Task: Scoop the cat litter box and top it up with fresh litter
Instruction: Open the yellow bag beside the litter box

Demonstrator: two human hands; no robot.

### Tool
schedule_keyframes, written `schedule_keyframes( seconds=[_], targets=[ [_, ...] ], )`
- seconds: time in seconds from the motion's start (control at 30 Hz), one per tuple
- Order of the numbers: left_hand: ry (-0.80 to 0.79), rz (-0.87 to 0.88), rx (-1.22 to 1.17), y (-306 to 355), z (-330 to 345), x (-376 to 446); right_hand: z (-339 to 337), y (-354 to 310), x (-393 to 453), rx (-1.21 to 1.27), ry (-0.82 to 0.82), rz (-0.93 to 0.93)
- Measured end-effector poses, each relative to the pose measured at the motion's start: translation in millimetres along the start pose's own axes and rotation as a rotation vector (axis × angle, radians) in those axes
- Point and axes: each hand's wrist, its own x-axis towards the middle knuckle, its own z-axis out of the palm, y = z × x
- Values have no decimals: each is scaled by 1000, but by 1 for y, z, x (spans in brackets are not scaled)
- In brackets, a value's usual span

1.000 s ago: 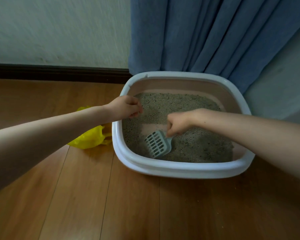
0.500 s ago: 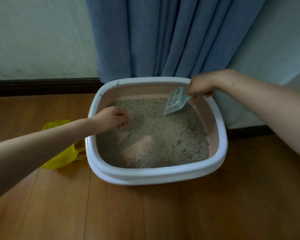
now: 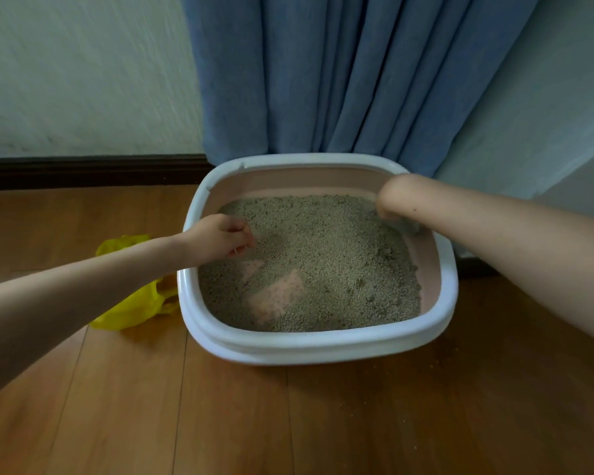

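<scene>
Change since half a second ago: my right hand [image 3: 393, 197] has dropped from the box's rim at one o'clock into the far right corner; the scoop, then raised in plain sight, is now all but hidden beneath my wrist, only a pale sliver showing.

Litter box [image 3: 318, 344]: white rim, pink inner wall, on the wood floor [image 3: 220, 416] at centre.

Litter [image 3: 326, 255]: grey, with bare pink patches at seven o'clock.

Left hand [image 3: 220, 236]: at nine o'clock over the litter, fingers curled, tips together; I cannot tell if they pinch anything.

Right hand: fingers hidden, so I cannot tell their state.

Yellow bag [image 3: 134, 303]: on the floor, touching the box at eight o'clock.

Curtain [image 3: 340, 73]: blue, at twelve o'clock.

Step in hand, by my judgement: scooping, with topping up still ahead. The next move calls for a level lift and a carry to the bag.
</scene>
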Motion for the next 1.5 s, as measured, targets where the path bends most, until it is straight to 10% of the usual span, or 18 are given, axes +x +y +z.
schedule_keyframes(
  seconds=[0.2, 0.67, 0.83, 1.13, 1.5],
  targets=[
    [8, 5, 24, -1, -4, -5, 9, -28, 8, -168, 77, -117],
    [1, -9, 84, 4, -3, -5, -17, 21, -5, 605, 244, -388],
    [-8, 9, 81, 8, 5, -1, -21, 22, -7, 229, 323, -157],
    [-4, 15, 50, 2, 3, 2, 22, -34, 7, -199, 3, -190],
    [-5, 6, 73, 1, 3, 1, -14, -20, -13, 775, 31, -500]
  ],
)
